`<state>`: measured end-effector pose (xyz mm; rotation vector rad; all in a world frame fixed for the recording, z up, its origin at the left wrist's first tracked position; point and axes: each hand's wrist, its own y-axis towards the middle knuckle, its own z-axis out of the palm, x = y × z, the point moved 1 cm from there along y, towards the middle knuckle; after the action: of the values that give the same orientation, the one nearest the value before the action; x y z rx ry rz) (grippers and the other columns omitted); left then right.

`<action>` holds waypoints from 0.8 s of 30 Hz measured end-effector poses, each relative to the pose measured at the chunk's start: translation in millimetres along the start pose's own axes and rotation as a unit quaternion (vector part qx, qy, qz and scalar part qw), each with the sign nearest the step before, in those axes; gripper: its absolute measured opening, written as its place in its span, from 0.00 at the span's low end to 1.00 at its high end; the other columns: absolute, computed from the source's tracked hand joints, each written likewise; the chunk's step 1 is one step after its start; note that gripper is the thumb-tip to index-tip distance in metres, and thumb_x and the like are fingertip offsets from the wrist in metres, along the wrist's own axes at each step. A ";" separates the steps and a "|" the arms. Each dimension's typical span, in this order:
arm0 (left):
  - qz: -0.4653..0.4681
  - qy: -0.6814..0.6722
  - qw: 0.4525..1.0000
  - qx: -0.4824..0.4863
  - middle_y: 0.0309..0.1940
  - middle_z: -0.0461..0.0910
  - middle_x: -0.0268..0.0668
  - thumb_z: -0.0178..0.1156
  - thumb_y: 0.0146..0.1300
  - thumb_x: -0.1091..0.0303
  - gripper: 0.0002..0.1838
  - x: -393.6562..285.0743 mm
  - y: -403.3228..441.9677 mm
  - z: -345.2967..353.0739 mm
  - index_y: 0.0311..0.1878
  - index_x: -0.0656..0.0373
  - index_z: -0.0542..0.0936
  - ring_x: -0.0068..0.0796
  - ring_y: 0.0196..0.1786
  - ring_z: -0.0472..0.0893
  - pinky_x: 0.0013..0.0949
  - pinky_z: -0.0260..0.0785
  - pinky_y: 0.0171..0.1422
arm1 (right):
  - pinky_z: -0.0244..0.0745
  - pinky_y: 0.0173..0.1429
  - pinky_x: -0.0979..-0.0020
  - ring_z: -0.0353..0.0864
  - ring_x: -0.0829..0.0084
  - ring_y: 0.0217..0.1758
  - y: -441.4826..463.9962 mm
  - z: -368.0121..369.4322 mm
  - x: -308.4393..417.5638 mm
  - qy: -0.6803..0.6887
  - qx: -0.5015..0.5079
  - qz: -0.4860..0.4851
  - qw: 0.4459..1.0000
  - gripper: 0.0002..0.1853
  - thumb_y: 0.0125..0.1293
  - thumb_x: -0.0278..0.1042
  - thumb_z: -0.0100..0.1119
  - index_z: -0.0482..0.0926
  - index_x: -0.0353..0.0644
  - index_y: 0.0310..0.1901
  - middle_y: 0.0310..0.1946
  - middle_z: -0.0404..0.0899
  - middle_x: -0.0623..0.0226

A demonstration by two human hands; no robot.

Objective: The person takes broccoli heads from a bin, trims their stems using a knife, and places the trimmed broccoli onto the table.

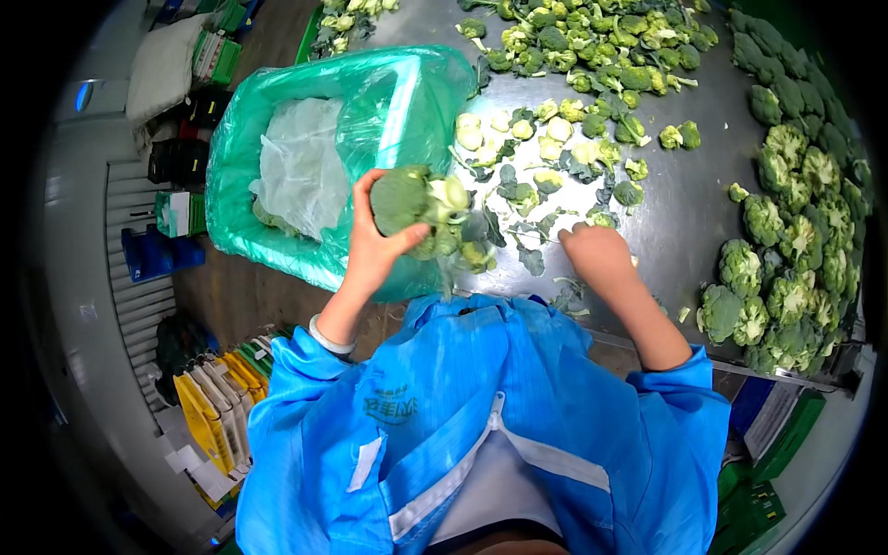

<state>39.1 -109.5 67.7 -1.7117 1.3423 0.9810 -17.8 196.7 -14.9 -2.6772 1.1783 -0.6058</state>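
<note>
Your left hand (pixel 370 248) grips a bumpy, round broccoli (pixel 399 202) near the crinkly green plastic bag (pixel 425 120); your right hand (pixel 599 257) curls closed (I can't tell around what) over the smooth metal table (pixel 694 199).

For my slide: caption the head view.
Left hand grips a broccoli head near a green-lined crate; florets lie across the metal table.

Dressed in Bright Blue

You wear a blue jacket (pixel 555 398) with wrinkled sleeves (pixel 680 398); your hands (pixel 597 254) and forearms (pixel 647 319) are bare. Pale strips (pixel 560 462) edge its V-shaped opening, meeting at a light zip pull (pixel 499 401). Dark lettering (pixel 390 408) and a white tab (pixel 365 464) mark its left side. Your pale undershirt (pixel 497 486) has a dark neckline (pixel 462 535). On the left you wear a white wristband (pixel 330 339).
</note>
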 end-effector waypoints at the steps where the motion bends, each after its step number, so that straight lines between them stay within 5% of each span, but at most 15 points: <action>1: -0.045 -0.083 0.995 -0.008 0.59 0.71 0.41 0.75 0.50 0.64 0.46 -1.0 6.0 0.0 0.70 0.54 0.59 0.35 0.62 0.73 0.39 0.67 0.66 | 0.80 0.41 0.58 0.84 0.54 0.36 -4.7 -3.2 -4.3 0.003 -0.001 -0.003 1.000 0.11 0.59 0.24 0.59 0.82 0.42 0.45 0.35 0.82 0.61; 6: -0.211 -0.254 0.939 0.098 0.65 0.69 0.42 0.65 0.63 0.62 0.43 -2.7 13.1 30.4 0.77 0.52 0.53 0.34 0.67 0.69 0.37 0.64 0.69 | 0.80 0.51 0.60 0.84 0.53 0.48 -5.1 -34.4 16.8 0.410 -0.278 -0.086 0.864 0.25 0.61 0.41 0.69 0.78 0.44 0.59 0.49 0.83 0.61; 8: -0.228 -0.236 0.931 0.160 0.71 0.65 0.41 0.61 0.67 0.60 0.44 7.8 12.7 58.3 0.80 0.50 0.48 0.34 0.70 0.67 0.36 0.63 0.71 | 0.75 0.59 0.59 0.81 0.53 0.56 1.7 -22.2 23.4 0.525 -0.267 -0.069 0.805 0.34 0.56 0.49 0.74 0.75 0.44 0.62 0.53 0.81 0.56; 10: -0.226 -0.290 0.897 0.247 0.71 0.64 0.42 0.53 0.72 0.48 0.40 -10.0 11.7 86.9 0.79 0.49 0.50 0.38 0.71 0.69 0.44 0.69 0.68 | 0.77 0.55 0.65 0.82 0.67 0.53 -1.0 -9.4 11.0 0.568 -0.201 0.004 0.798 0.35 0.56 0.41 0.77 0.73 0.39 0.63 0.49 0.83 0.58; 12: -0.215 -0.346 0.856 0.317 0.73 0.62 0.45 0.46 0.71 0.35 0.41 -21.8 14.3 103.9 0.79 0.46 0.50 0.48 0.67 0.73 0.52 0.76 0.60 | 0.77 0.42 0.71 0.81 0.75 0.40 -10.0 22.7 -20.5 0.604 -0.262 0.055 0.751 0.34 0.56 0.40 0.77 0.73 0.35 0.60 0.42 0.83 0.62; 14: -0.186 -0.332 0.877 0.294 0.71 0.63 0.46 0.52 0.70 0.40 0.41 -22.6 18.4 113.4 0.79 0.47 0.51 0.45 0.62 0.76 0.48 0.77 0.59 | 0.61 0.25 0.77 0.69 0.85 0.23 -49.5 22.1 -50.8 0.734 -0.219 0.204 0.610 0.30 0.57 0.42 0.76 0.75 0.36 0.57 0.33 0.80 0.72; 16: -0.141 -0.234 0.935 0.225 0.68 0.67 0.46 0.56 0.71 0.48 0.37 -29.5 28.0 117.6 0.77 0.52 0.56 0.41 0.58 0.78 0.43 0.77 0.56 | 0.63 0.25 0.77 0.71 0.84 0.25 -85.4 28.9 -92.2 0.701 -0.295 0.312 0.570 0.26 0.59 0.43 0.74 0.76 0.39 0.54 0.31 0.78 0.74; 18: -0.154 -0.242 0.930 0.228 0.64 0.72 0.44 0.56 0.71 0.53 0.32 -22.4 38.9 117.5 0.73 0.55 0.61 0.37 0.56 0.79 0.39 0.77 0.54 | 0.63 0.22 0.78 0.71 0.85 0.22 -125.1 41.7 -145.3 0.692 -0.440 0.340 0.460 0.27 0.58 0.42 0.75 0.74 0.36 0.53 0.28 0.80 0.71; 20: -0.167 -0.241 0.927 0.232 0.60 0.76 0.43 0.57 0.71 0.56 0.28 -21.3 43.4 121.3 0.69 0.58 0.66 0.34 0.53 0.80 0.36 0.77 0.52 | 0.63 0.19 0.76 0.67 0.82 0.18 -179.5 2.3 -194.5 0.626 -0.482 0.468 0.396 0.22 0.61 0.41 0.72 0.75 0.39 0.50 0.20 0.70 0.77; 21: -0.173 -0.236 0.927 0.235 0.57 0.77 0.42 0.57 0.71 0.57 0.26 -22.3 42.8 123.0 0.67 0.59 0.67 0.33 0.52 0.81 0.35 0.76 0.52 | 0.64 0.19 0.74 0.66 0.80 0.16 -202.9 -15.8 -224.7 0.570 -0.550 0.464 0.397 0.18 0.61 0.42 0.72 0.76 0.41 0.45 0.19 0.68 0.76; 23: -0.185 -0.232 0.927 0.228 0.53 0.80 0.40 0.58 0.70 0.59 0.22 -26.3 40.9 127.4 0.62 0.59 0.72 0.31 0.49 0.81 0.32 0.76 0.51 | 0.64 0.19 0.70 0.66 0.76 0.15 -249.9 -28.5 -311.2 0.541 -0.681 0.385 0.309 0.17 0.62 0.43 0.72 0.72 0.44 0.31 0.17 0.66 0.73; 24: -0.188 -0.229 0.928 0.227 0.54 0.80 0.39 0.59 0.69 0.59 0.22 -26.0 40.4 129.1 0.62 0.59 0.72 0.31 0.49 0.81 0.33 0.76 0.51 | 0.64 0.19 0.69 0.66 0.75 0.15 -272.1 -48.6 -343.8 0.494 -0.739 0.334 0.314 0.16 0.63 0.43 0.71 0.74 0.42 0.33 0.16 0.67 0.72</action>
<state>-20.6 9.1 31.0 -1.2225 0.8113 0.7150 -64.9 634.8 6.5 0.2314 -1.3261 0.4093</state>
